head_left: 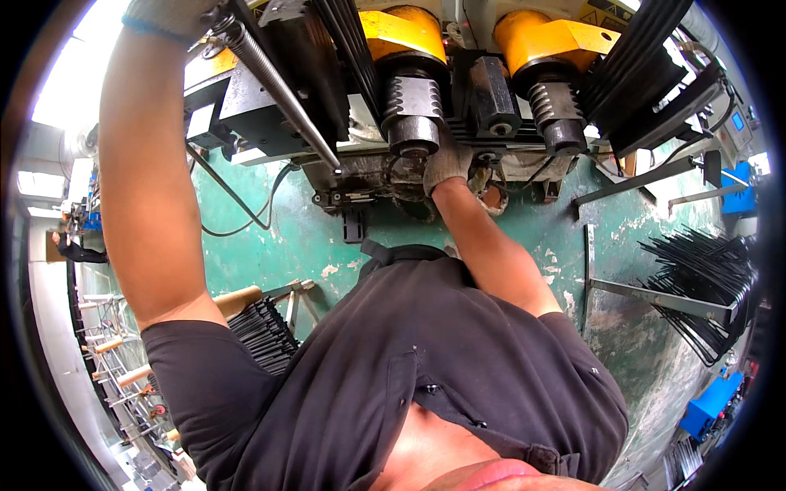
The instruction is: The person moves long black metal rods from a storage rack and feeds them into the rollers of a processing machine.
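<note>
My left hand (168,16), in a grey knit glove, is raised at the upper left beside the top of a metal rod with a coiled spring (260,65). Its fingers are cut off by the picture's edge. My right hand (449,164), gloved too, reaches into the machine just right of a steel cylinder with a notched block (413,123). The machine hides its fingers, so what they touch does not show. A second notched steel cylinder (557,114) hangs farther right. Yellow housings (401,34) sit above both cylinders. Between them is a dark steel block (494,94).
Black bent rods (696,282) are piled on a metal stand at the right. More black rods (264,337) lie on a rack by my left elbow. A black cable (254,219) loops over the green floor (278,254). Another person (78,248) is far left.
</note>
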A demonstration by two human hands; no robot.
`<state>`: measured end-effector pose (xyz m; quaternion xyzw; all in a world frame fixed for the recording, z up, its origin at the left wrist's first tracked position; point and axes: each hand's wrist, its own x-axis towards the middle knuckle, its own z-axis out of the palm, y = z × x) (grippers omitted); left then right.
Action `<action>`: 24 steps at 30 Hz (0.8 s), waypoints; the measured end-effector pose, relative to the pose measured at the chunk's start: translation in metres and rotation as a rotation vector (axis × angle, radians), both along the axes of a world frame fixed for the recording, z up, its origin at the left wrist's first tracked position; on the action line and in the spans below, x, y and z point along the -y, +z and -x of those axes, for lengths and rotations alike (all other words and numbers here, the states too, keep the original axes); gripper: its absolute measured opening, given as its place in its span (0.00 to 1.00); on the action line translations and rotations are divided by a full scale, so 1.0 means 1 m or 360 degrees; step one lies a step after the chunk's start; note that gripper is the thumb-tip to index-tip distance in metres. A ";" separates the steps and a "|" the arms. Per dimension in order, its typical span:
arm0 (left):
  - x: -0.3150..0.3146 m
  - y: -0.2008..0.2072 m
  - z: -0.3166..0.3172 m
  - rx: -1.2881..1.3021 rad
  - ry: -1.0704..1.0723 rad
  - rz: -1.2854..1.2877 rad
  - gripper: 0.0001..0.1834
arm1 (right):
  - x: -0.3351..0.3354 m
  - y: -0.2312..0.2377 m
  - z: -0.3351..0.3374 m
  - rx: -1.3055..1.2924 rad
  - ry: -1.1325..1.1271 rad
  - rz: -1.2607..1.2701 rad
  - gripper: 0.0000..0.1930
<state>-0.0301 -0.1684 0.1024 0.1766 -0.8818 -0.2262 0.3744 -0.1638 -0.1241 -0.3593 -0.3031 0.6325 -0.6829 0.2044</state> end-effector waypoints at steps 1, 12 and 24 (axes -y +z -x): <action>0.002 0.000 -0.001 0.0012 -0.0038 0.0002 0.11 | 0.001 -0.010 0.004 -0.0077 0.0032 -0.0072 0.24; -0.004 0.002 0.004 0.0140 0.0021 0.0024 0.12 | 0.001 0.017 0.000 0.1436 -0.0088 0.0618 0.20; -0.017 0.016 0.006 0.0001 0.0061 -0.0121 0.17 | -0.010 0.046 -0.011 0.1614 0.0078 0.0497 0.17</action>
